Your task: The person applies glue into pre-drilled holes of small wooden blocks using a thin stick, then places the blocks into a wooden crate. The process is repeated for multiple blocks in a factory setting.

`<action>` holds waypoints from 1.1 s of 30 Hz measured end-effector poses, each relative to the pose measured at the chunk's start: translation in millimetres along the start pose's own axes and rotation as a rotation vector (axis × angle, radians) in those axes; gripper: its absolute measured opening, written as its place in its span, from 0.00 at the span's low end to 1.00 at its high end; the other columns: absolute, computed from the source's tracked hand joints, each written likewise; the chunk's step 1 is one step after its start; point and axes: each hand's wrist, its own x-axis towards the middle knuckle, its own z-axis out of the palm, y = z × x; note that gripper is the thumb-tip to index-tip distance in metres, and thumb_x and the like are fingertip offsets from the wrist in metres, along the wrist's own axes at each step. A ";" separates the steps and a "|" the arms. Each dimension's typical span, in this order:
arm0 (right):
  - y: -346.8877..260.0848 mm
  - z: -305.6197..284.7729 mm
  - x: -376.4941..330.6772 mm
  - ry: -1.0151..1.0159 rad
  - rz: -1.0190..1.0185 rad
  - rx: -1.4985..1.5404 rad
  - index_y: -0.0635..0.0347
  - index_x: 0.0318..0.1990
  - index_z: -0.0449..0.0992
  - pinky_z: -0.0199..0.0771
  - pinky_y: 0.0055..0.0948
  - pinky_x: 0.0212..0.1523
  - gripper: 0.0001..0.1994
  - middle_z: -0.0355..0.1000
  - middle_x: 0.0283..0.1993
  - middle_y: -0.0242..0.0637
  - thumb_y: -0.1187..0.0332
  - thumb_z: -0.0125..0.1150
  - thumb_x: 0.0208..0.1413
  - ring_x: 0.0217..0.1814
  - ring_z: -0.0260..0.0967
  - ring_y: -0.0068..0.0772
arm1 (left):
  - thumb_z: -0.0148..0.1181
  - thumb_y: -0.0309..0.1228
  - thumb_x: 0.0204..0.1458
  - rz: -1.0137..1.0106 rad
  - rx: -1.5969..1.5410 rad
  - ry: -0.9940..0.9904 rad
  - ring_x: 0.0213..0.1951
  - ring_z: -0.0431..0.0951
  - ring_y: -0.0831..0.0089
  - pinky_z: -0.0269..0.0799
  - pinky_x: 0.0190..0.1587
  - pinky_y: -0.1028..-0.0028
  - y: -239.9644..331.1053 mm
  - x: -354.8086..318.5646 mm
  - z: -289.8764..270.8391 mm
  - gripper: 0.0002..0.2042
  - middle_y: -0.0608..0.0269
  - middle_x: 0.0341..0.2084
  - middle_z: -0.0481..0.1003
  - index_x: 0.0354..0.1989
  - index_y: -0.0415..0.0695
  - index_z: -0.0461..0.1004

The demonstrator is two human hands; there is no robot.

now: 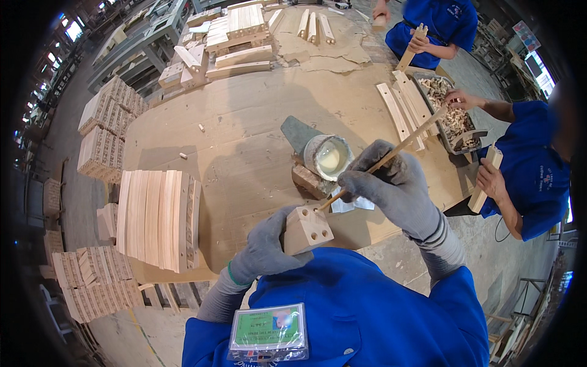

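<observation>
My left hand [263, 248], in a grey glove, is closed round a pale wooden piece [298, 237] whose end face, drilled with several round holes, points up. My gloved right hand [394, 183] grips a long thin wooden stick [422, 129] between thumb and fingers. The stick's lower tip meets the end face at one of the upper holes; whether it goes inside, I cannot tell. Just beyond my hands stands a crusted round pot [312, 153] with creamy white liquid in it. A brown block [310, 181] and a grey flat piece [298, 133] lie against the pot.
Stacked wooden pieces [153, 214] stand at the table's left, with more stacks [101, 144] beyond. Loose dowels [183, 156] lie on the cardboard-covered table [226, 122]. On the right, co-workers handle wooden pieces [487, 177] beside a tray [455, 147] full of dowels.
</observation>
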 end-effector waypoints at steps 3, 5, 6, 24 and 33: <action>7.4 -1.8 1.0 0.046 -0.050 0.059 0.67 0.34 0.72 0.73 0.20 0.31 0.07 0.74 0.28 0.37 0.75 0.63 0.50 0.29 0.73 0.23 | 0.71 0.37 0.31 0.023 0.016 0.029 0.43 0.77 0.61 0.72 0.47 0.67 -3.6 -1.7 1.2 0.38 0.53 0.41 0.75 0.55 0.43 0.64; 8.8 -2.8 -0.1 0.072 -0.042 0.126 0.66 0.34 0.73 0.71 0.18 0.29 0.08 0.74 0.27 0.35 0.72 0.65 0.50 0.28 0.71 0.19 | 0.71 0.37 0.31 0.014 0.035 0.037 0.43 0.77 0.61 0.72 0.47 0.67 -1.8 -2.7 1.0 0.38 0.53 0.41 0.75 0.56 0.42 0.64; 9.7 -3.6 -0.2 0.066 -0.038 0.180 0.66 0.34 0.73 0.71 0.19 0.29 0.08 0.74 0.27 0.35 0.72 0.65 0.50 0.28 0.71 0.20 | 0.71 0.37 0.31 0.011 0.045 0.038 0.43 0.77 0.61 0.72 0.47 0.68 -1.1 -2.6 1.3 0.38 0.53 0.41 0.75 0.56 0.42 0.64; 1.0 -0.9 2.3 0.002 0.105 0.075 0.67 0.36 0.71 0.75 0.20 0.35 0.07 0.74 0.31 0.38 0.78 0.62 0.51 0.33 0.74 0.24 | 0.71 0.39 0.31 -0.018 0.073 -0.045 0.45 0.77 0.58 0.71 0.48 0.66 -6.0 5.1 8.4 0.39 0.51 0.44 0.74 0.57 0.41 0.63; 20.6 -13.4 -8.1 0.050 0.058 0.281 0.67 0.38 0.74 0.73 0.17 0.32 0.10 0.75 0.30 0.35 0.74 0.65 0.49 0.29 0.73 0.19 | 0.71 0.38 0.31 -0.052 0.054 -0.040 0.45 0.76 0.59 0.71 0.48 0.66 -4.1 9.3 6.6 0.40 0.51 0.44 0.74 0.57 0.41 0.62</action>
